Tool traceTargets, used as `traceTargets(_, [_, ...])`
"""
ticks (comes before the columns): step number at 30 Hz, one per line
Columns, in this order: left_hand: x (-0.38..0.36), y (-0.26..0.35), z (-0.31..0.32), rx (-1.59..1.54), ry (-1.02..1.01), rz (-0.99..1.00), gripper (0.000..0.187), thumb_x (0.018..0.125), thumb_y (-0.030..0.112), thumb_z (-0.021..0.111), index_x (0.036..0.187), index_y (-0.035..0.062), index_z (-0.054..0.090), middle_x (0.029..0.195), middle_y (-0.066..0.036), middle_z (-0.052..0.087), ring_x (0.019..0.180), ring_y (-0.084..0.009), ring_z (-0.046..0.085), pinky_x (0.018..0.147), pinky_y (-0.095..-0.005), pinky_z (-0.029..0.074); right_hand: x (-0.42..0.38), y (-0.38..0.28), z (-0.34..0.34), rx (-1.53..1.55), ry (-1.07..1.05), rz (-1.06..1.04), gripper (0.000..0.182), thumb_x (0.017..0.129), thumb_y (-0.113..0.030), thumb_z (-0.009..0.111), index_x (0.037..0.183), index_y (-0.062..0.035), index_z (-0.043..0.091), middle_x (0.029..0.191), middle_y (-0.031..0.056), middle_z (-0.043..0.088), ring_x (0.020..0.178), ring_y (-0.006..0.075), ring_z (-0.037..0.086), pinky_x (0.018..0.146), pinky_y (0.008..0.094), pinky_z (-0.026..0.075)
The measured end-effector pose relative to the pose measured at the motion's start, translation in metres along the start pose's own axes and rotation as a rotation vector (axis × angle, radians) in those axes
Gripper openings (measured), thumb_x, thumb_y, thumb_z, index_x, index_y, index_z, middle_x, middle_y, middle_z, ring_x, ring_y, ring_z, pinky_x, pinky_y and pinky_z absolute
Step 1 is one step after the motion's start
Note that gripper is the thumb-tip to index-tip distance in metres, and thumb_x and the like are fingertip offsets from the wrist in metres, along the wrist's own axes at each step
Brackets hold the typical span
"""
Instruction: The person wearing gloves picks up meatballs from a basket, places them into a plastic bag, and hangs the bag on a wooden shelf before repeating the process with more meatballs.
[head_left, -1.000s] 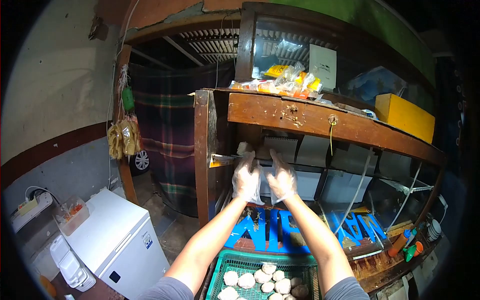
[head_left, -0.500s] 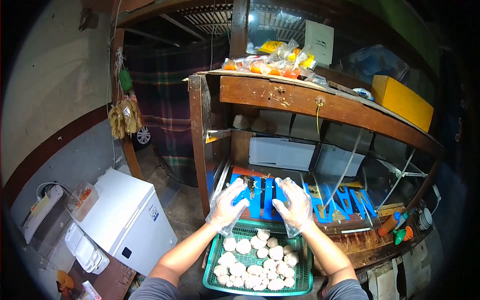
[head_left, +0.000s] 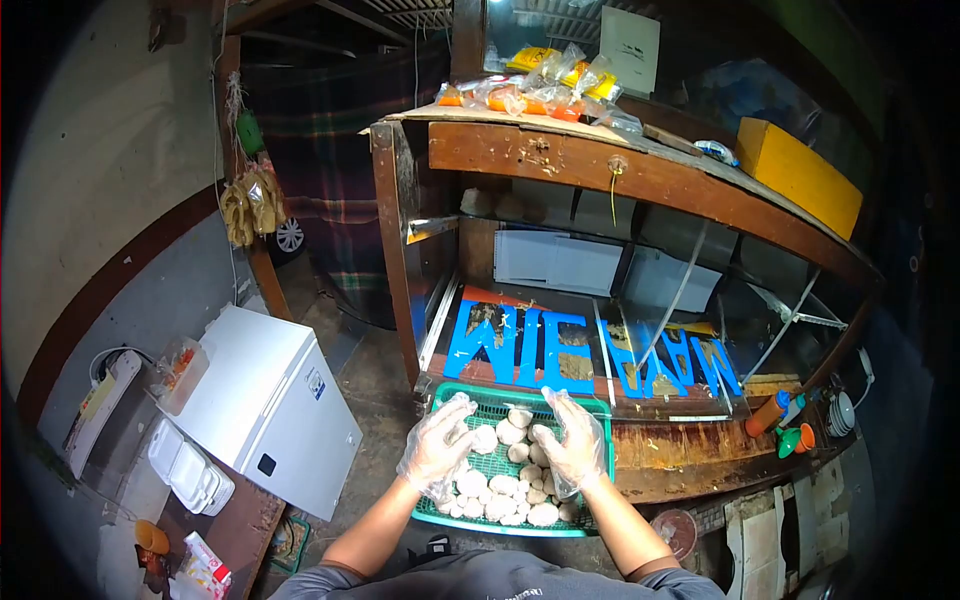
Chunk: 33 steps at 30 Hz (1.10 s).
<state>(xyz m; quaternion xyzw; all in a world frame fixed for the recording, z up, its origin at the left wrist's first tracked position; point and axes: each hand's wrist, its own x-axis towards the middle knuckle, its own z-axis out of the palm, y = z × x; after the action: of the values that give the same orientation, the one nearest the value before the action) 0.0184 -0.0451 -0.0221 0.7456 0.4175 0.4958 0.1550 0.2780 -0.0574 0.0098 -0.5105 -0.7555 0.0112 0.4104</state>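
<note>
A green plastic basket (head_left: 500,391) stands in front of me with many pale, lumpy balls (head_left: 503,486) in it, like meatballs. Both hands wear clear plastic gloves. Over the basket's left side is my left hand (head_left: 438,440), fingers stretched out and palm turned inward, holding nothing. Facing it across the basket, my right hand (head_left: 570,440) is likewise open and bare of any object. Between the two hands some balls show; others are hidden behind the gloves.
Behind the basket rises a wooden stall with blue lettering (head_left: 560,350) and packets (head_left: 540,97) on its upper shelf. To the left are a white chest freezer (head_left: 265,400) and foam boxes (head_left: 190,470). Bottles (head_left: 768,413) stand at right, near a yellow box (head_left: 800,180).
Both hands have come down and back from in front of the blue lettering to over the basket, still apart. The view has tilted downward.
</note>
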Motion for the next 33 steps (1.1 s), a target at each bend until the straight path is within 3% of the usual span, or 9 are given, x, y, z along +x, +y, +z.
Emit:
traceTargets(7, [-0.042,0.002,0.009,-0.058,-0.050,-0.132,0.043,0.079,0.010,0.073,0.118,-0.0029,0.065,0.125,-0.020,0.064,0.119,-0.0330,0.061,0.101,-0.0388,0.048,-0.044,0.012,0.008,0.109,0.003,0.135,0.056,0.082,-0.027,0.070,0.133,-0.0077,0.059,0.130,0.0204,0.061,0.124,0.0375,0.055,0.105,0.0455,0.043])
traceTargets(12, [-0.049,0.000,0.011,-0.029,-0.069,-0.201,0.039,0.081,0.015,0.072,0.115,-0.0025,0.066,0.125,-0.020,0.064,0.119,-0.0351,0.060,0.103,-0.0408,0.045,-0.057,0.005,-0.001,0.063,0.012,0.201,0.053,0.084,-0.028,0.069,0.132,-0.0076,0.059,0.128,0.0214,0.062,0.121,0.0384,0.057,0.103,0.0462,0.044])
traceTargets(16, [-0.047,0.003,0.018,-0.049,-0.079,-0.168,0.038,0.079,0.011,0.071,0.115,-0.0013,0.066,0.122,-0.019,0.065,0.116,-0.0330,0.061,0.100,-0.0390,0.047,-0.070,0.008,0.000,0.046,0.013,0.186,0.052,0.083,-0.027,0.070,0.130,-0.0055,0.059,0.127,0.0229,0.061,0.120,0.0404,0.057,0.103,0.0464,0.044])
traceTargets(22, [-0.050,-0.004,0.029,-0.065,-0.177,-0.186,0.039,0.080,0.011,0.071,0.117,0.0006,0.066,0.121,-0.018,0.065,0.116,-0.0317,0.061,0.099,-0.0379,0.047,-0.086,0.023,-0.003,-0.008,-0.005,0.244,0.054,0.081,-0.021,0.073,0.130,-0.0045,0.059,0.123,0.0201,0.064,0.112,0.0373,0.062,0.097,0.0431,0.049])
traceTargets(27, [-0.050,-0.020,0.031,-0.145,-0.212,-0.295,0.044,0.081,0.015,0.073,0.122,0.0006,0.065,0.129,-0.020,0.061,0.119,-0.0321,0.060,0.100,-0.0371,0.049,-0.092,0.025,-0.009,-0.034,-0.038,0.285,0.051,0.081,-0.022,0.072,0.127,-0.0037,0.060,0.122,0.0205,0.064,0.112,0.0373,0.062,0.097,0.0431,0.049])
traceTargets(33, [-0.049,-0.026,0.031,-0.055,-0.212,-0.307,0.042,0.081,0.015,0.071,0.120,0.0004,0.066,0.126,-0.020,0.063,0.119,-0.0335,0.060,0.101,-0.0384,0.048,-0.090,0.022,0.003,0.017,-0.130,0.270,0.049,0.082,-0.027,0.068,0.124,-0.0003,0.062,0.118,0.0211,0.065,0.108,0.0372,0.063,0.094,0.0426,0.050])
